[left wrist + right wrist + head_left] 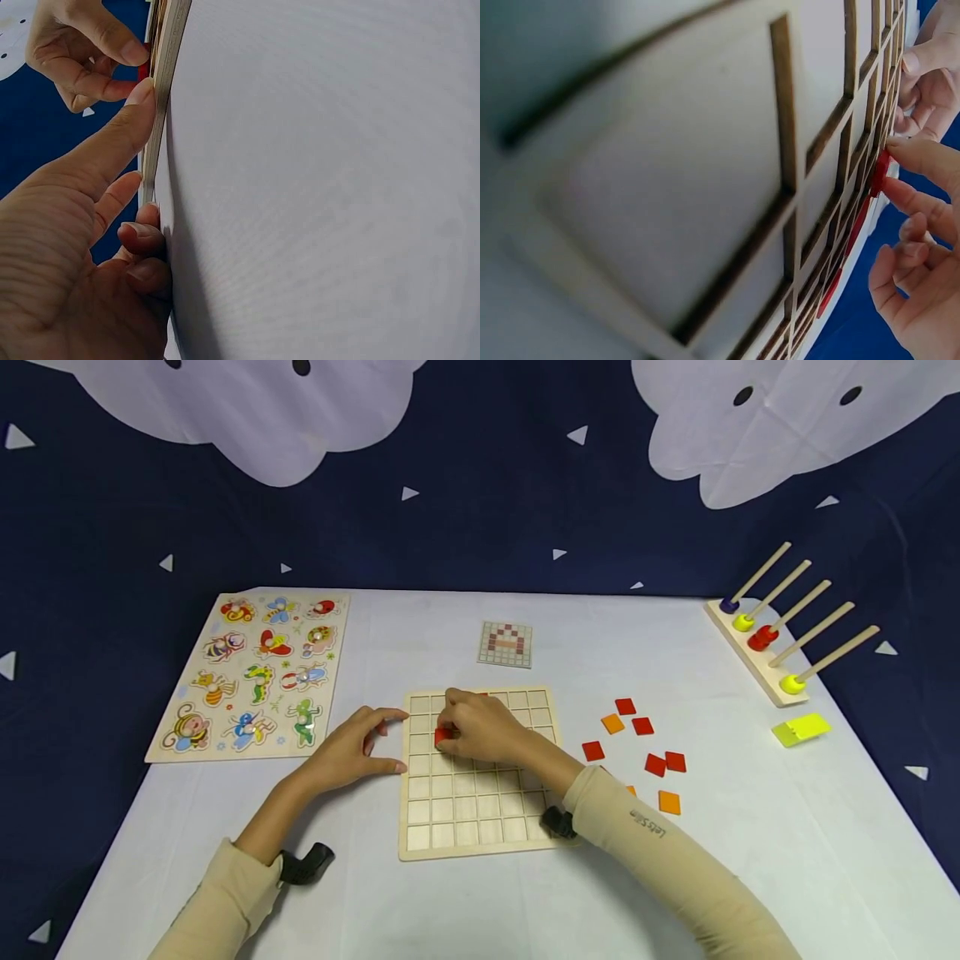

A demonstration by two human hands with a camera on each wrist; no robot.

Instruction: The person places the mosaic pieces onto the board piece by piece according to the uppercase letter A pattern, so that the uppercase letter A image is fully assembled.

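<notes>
Between thumb and fingertips, my right hand [483, 727] pinches a red square tile [442, 737] over the upper left part of a wooden grid board [465, 833]. In the right wrist view that tile [880, 174] stands at the grid's surface; whether it is fully seated in a cell I cannot tell. Further red tiles [857, 229] lie on the board there, mostly hidden by my right hand in the head view. My left hand [345, 752] touches the board's left edge with spread thumb and fingers; the left wrist view shows the thumb against the wooden rim [166, 82].
Loose red tiles [593, 751] and orange tiles [670, 802] lie right of the board. A small pattern card [505, 644] sits behind it. An insect puzzle [251, 672] is at left, a peg stand with rings [763, 656] and a yellow folded piece [801, 729] at right.
</notes>
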